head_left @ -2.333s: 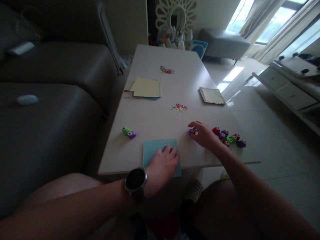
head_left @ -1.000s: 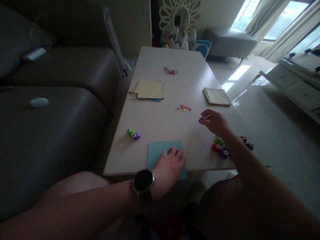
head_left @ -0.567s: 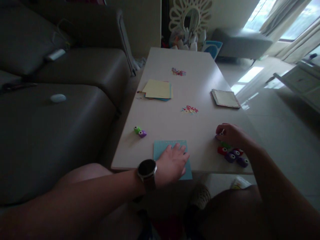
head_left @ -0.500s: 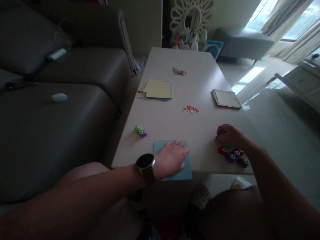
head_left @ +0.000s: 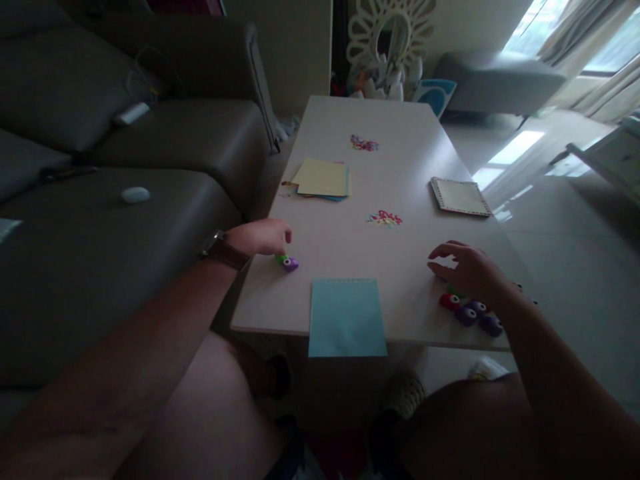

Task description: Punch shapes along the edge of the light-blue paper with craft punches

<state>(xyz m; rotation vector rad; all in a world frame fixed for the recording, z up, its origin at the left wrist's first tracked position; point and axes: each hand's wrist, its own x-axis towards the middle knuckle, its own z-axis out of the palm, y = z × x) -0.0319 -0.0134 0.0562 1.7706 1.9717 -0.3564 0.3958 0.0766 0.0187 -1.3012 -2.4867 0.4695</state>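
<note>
Table (head_left: 380, 167): left fingers (head_left: 286, 235) seemingly touching green punch (head_left: 283, 259), purple punch (head_left: 291, 265) beside

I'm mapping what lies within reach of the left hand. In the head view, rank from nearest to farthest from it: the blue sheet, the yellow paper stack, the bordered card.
1. Blue sheet, at the near edge, right of the left hand.
2. Yellow paper stack, farther up the table.
3. Bordered card, across on the right side.

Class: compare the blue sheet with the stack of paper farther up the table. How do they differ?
The blue sheet is single and overhangs the table's near edge; the stack of paper has several sheets, pale yellow on top, and lies wholly on the table. Both lie flat, and neither hand touches them.
</note>
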